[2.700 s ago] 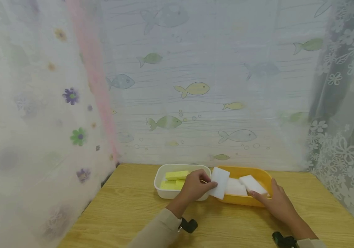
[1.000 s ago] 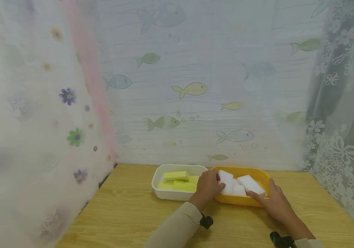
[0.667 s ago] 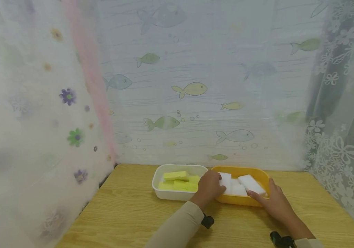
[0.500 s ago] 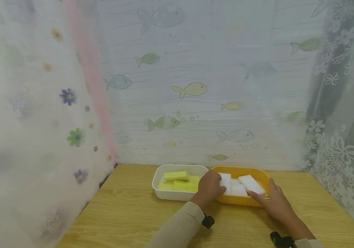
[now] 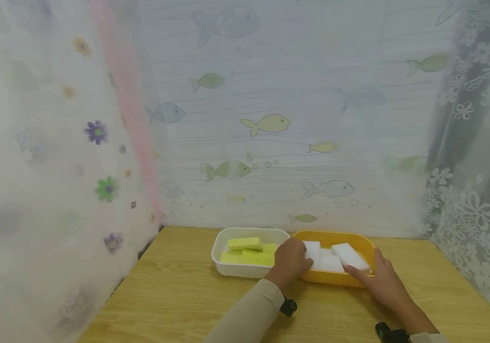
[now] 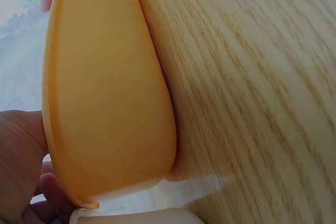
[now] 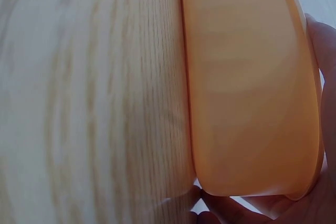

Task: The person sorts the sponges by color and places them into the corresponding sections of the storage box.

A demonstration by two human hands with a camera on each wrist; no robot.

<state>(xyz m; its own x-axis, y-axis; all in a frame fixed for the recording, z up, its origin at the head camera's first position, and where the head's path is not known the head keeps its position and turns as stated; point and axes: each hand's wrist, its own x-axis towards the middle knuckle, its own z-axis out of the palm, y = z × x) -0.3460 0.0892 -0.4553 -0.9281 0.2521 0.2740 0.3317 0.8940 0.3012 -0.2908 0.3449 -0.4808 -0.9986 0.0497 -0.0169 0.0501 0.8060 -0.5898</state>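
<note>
- The left hand (image 5: 289, 260) is pressing a white sponge (image 5: 312, 251) inside the orange tub (image 5: 358, 239); finger curl hidden.
- The right hand (image 5: 381, 283), fingers straight, is touching the tub's right rim.
- The white tub (image 5: 228, 236) is sitting just beside.

Two tubs sit side by side at the table's (image 5: 176, 295) 12 o'clock edge: the left tub (image 5: 223, 243) holds sponges (image 5: 249, 251), the right tub (image 5: 358, 240) (touching it) holds blocks (image 5: 348, 255).

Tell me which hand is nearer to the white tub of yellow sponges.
Left. The left hand lies at the gap between the white tub and the orange tub; the right hand rests on the orange tub's far end.
</note>
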